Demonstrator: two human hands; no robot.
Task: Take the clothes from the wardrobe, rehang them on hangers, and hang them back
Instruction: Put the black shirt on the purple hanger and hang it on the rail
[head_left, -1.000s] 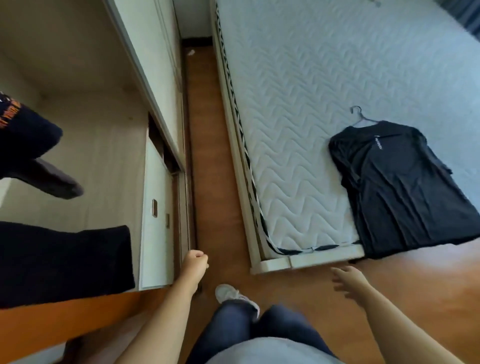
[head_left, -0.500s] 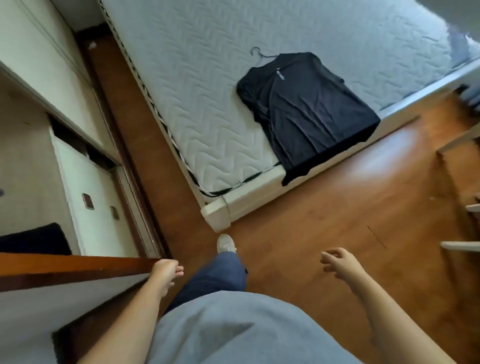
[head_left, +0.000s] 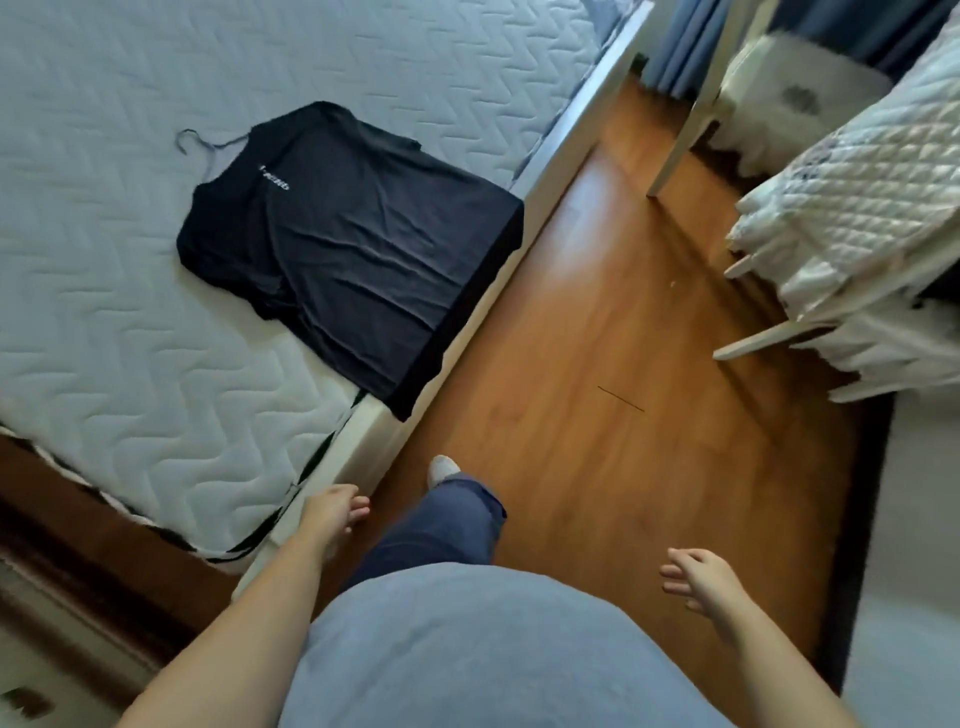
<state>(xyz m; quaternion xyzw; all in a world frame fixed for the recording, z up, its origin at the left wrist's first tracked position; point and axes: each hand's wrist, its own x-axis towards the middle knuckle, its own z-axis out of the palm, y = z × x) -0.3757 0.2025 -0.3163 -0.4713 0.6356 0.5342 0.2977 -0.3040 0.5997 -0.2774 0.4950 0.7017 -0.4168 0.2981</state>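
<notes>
A black T-shirt (head_left: 348, 244) lies flat on the white quilted mattress (head_left: 114, 332), its hem hanging over the bed's edge. A thin hanger (head_left: 200, 143) sticks out of its collar, hook toward the upper left. My left hand (head_left: 335, 512) hangs by the bed's corner with relaxed fingers and holds nothing. My right hand (head_left: 698, 577) is out over the wooden floor, fingers loosely spread, empty. Both hands are well short of the shirt. The wardrobe is out of view.
Wooden floor (head_left: 597, 364) runs between the bed and a white rack (head_left: 769, 332) draped with quilted white bedding (head_left: 862, 208) on the right. Blue curtains (head_left: 680, 47) hang at the top. My leg and shoe (head_left: 441, 470) step forward beside the bed frame.
The view has swung from the wardrobe to the right, toward the bed. The shirt now sits nearer and more to the left. Both hands stay empty; my left hand has loosened from a fist.
</notes>
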